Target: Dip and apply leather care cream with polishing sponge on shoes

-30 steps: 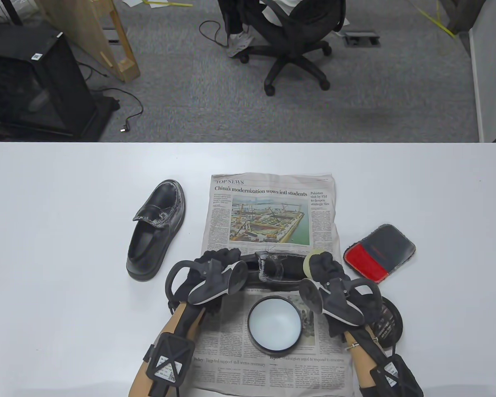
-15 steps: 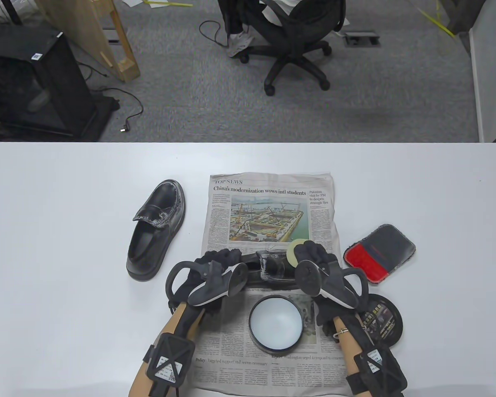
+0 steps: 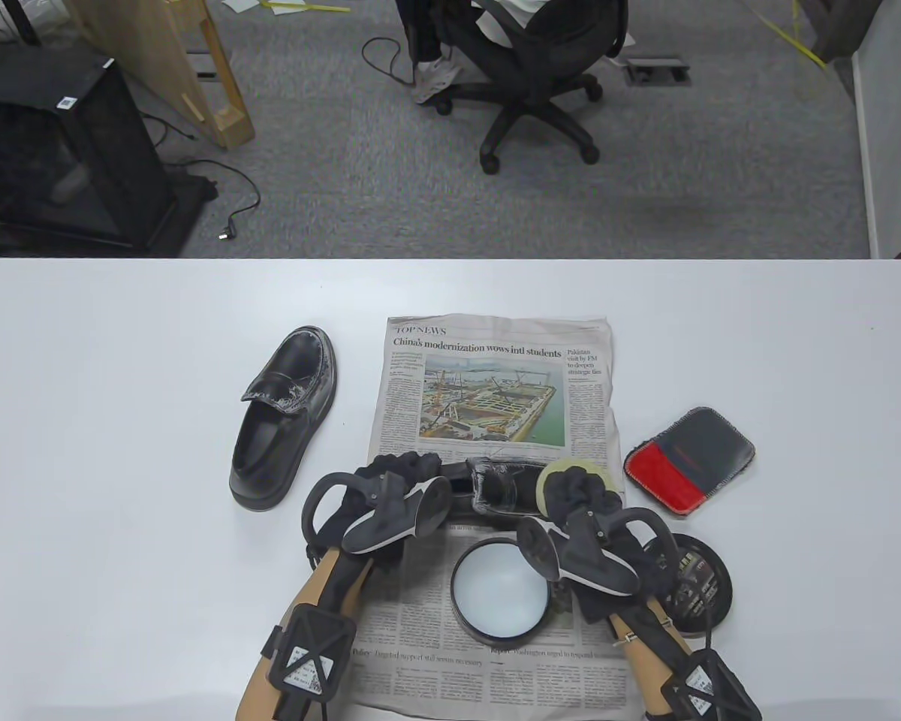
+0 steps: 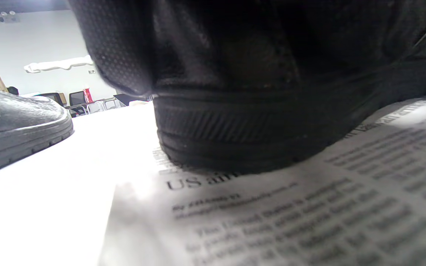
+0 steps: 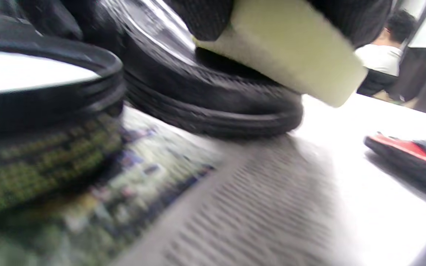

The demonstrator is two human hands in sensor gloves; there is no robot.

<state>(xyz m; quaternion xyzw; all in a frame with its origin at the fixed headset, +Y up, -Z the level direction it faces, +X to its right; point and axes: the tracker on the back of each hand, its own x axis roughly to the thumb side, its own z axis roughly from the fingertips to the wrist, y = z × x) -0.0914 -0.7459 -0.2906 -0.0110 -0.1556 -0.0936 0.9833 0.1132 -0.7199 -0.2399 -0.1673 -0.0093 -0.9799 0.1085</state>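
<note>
A black shoe (image 3: 495,488) lies across the newspaper (image 3: 495,390), its heel gripped by my left hand (image 3: 402,473). The left wrist view shows that heel and sole (image 4: 242,129) close up on the paper. My right hand (image 3: 582,492) holds a pale yellow round sponge (image 3: 563,475) against the shoe's toe end; the sponge (image 5: 290,70) sits on the toe above the sole (image 5: 213,111). The open tin of white cream (image 3: 499,589) stands on the paper just in front of the shoe. A second black shoe (image 3: 285,413), smeared with white cream, lies on the table to the left.
The tin's black lid (image 3: 694,589) lies by my right wrist. A red and dark grey cloth pad (image 3: 689,460) rests at the right of the newspaper. Beyond the white table (image 3: 120,451) are an office chair (image 3: 529,67) and a seated person's foot (image 3: 435,79).
My right hand with the sponge swept from the shoe's toe end leftward over the upper, then back to the toe. The left hand stayed on the heel.
</note>
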